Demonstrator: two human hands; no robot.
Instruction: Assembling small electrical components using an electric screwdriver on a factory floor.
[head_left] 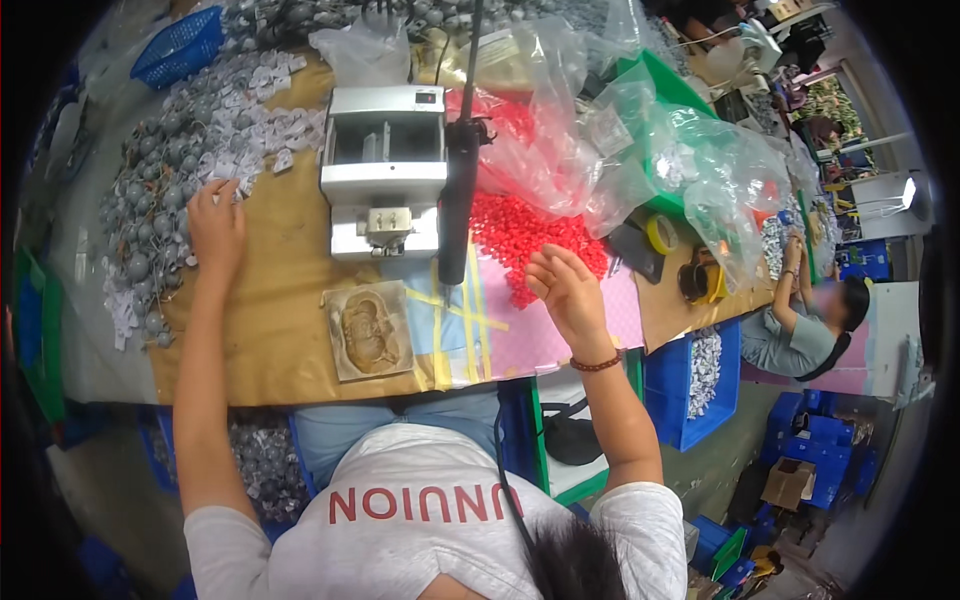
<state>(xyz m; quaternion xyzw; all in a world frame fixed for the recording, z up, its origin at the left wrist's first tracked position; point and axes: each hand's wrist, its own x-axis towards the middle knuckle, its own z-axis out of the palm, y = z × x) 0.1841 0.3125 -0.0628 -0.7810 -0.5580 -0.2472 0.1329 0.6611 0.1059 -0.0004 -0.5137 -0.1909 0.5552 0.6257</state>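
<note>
My left hand (216, 228) is at the inner edge of a heap of grey balls (150, 215) with white paper tags (250, 125) among them. Its fingers are bent and apart, the tips close to the tags, with nothing visibly held. Over the near right edge of a pile of small red pieces (500, 235), my right hand (570, 295) is raised with loosely curved fingers and no visible object in them. Between the hands stands a silver and white bench machine (385, 175) with a small metal fixture (388, 225) at its front.
A square block with a rounded hollow (368, 330) lies before the machine. A black upright bar (460, 200) rises beside it. To the right are clear plastic bags (690, 150), a green crate (650, 75), yellow tape (661, 233) and a blue bin (735, 365). Farther right another person (800, 320) works.
</note>
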